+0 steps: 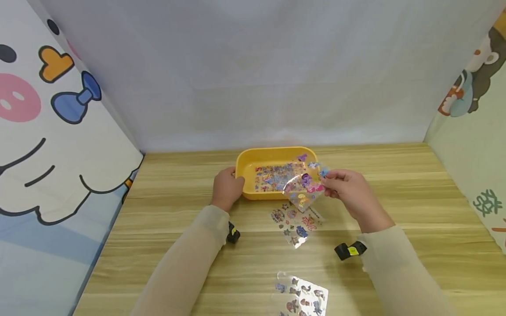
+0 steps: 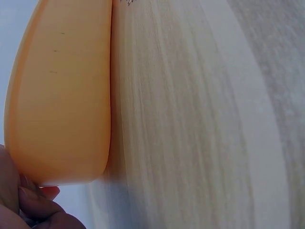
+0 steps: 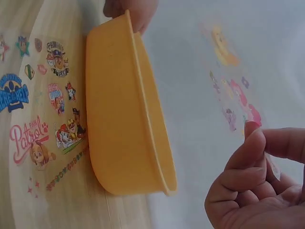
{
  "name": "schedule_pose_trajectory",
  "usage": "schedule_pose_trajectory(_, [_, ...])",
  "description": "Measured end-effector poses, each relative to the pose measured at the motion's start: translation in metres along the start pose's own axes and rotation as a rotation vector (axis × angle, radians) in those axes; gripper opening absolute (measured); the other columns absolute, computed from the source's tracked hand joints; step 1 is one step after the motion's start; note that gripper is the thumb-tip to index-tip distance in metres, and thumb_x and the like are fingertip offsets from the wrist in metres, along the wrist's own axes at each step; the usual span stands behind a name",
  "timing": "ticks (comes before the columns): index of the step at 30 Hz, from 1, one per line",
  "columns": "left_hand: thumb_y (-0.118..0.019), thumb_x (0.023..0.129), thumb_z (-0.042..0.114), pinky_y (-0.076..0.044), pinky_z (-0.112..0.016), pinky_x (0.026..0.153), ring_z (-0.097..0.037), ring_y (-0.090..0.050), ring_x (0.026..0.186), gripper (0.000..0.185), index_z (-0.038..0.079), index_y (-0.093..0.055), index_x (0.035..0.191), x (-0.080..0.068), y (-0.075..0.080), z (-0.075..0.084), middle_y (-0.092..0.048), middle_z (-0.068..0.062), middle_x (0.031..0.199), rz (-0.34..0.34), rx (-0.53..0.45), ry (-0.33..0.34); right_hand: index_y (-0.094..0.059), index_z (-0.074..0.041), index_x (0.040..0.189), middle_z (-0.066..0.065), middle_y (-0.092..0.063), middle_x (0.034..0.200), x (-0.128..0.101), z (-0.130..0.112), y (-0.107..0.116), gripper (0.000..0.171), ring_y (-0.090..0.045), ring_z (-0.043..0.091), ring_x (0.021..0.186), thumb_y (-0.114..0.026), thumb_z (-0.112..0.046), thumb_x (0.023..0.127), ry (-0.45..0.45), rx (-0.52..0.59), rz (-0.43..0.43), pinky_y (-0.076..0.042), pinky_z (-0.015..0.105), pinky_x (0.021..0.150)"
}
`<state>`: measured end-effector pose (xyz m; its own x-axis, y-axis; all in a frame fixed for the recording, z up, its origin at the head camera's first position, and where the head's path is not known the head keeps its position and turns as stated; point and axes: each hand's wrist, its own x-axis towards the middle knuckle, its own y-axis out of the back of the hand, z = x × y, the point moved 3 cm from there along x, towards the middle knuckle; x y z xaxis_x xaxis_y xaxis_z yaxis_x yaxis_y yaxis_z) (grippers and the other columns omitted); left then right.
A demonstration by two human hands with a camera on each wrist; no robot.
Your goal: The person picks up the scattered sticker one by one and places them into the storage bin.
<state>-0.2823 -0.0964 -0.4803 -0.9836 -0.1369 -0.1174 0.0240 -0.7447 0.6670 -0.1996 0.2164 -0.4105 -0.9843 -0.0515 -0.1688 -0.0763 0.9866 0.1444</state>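
A yellow tray stands on the wooden table with a sticker sheet lying inside it. My left hand grips the tray's left end; in the left wrist view its fingers curl at the tray's edge. My right hand pinches a clear sticker sheet by its right edge and holds it tilted over the tray's right front corner. In the right wrist view the fingers hold the transparent sheet beside the tray.
A sticker sheet lies flat on the table just in front of the tray, shown also as the sticker sheet in the right wrist view. Another sheet lies at the near edge. Cartoon-printed walls close in left and right, a white curtain behind.
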Motion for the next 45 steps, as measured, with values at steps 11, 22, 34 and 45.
schedule_pose_trajectory(11, [-0.057,0.096,0.015,-0.057,-0.033,0.075,-0.021,-0.065,0.087,0.046,0.001,-0.062,0.140,0.001,0.000,-0.003,-0.070,-0.010,0.110,-0.004,-0.013,0.005,-0.065,0.000,0.109,0.013,-0.067,0.101,0.055,-0.007,-0.027,0.022,-0.062,0.031,0.093,-0.060,-0.021,0.105,-0.005,-0.302,-0.022,-0.051,0.040,0.078])
schedule_pose_trajectory(22, [-0.058,0.095,0.015,-0.058,-0.032,0.074,-0.020,-0.065,0.088,0.045,0.003,-0.064,0.139,0.004,-0.003,-0.003,-0.069,-0.009,0.114,-0.013,-0.021,0.023,-0.062,-0.005,0.096,0.010,-0.058,0.088,0.079,-0.013,-0.051,0.019,-0.048,0.019,0.066,-0.057,-0.021,0.105,0.057,-0.651,-0.095,-0.044,0.037,0.065])
schedule_pose_trajectory(34, [-0.057,0.095,0.014,-0.058,-0.032,0.073,-0.019,-0.066,0.086,0.045,0.004,-0.064,0.138,0.003,-0.002,-0.001,-0.069,-0.008,0.114,-0.007,-0.030,0.030,-0.062,0.000,0.112,0.016,-0.067,0.102,0.093,-0.002,-0.056,0.016,-0.061,0.027,0.079,-0.057,-0.013,0.104,0.093,-0.928,-0.073,-0.053,0.044,0.074])
schedule_pose_trajectory(45, [-0.058,0.095,0.014,-0.059,-0.034,0.077,-0.020,-0.066,0.090,0.045,0.003,-0.064,0.138,0.002,-0.002,0.000,-0.069,-0.010,0.117,-0.010,-0.027,0.033,-0.063,0.008,0.120,0.023,-0.064,0.111,0.097,0.001,-0.056,0.028,-0.064,0.037,0.098,-0.065,-0.012,0.100,0.215,-1.157,0.031,-0.055,0.050,0.086])
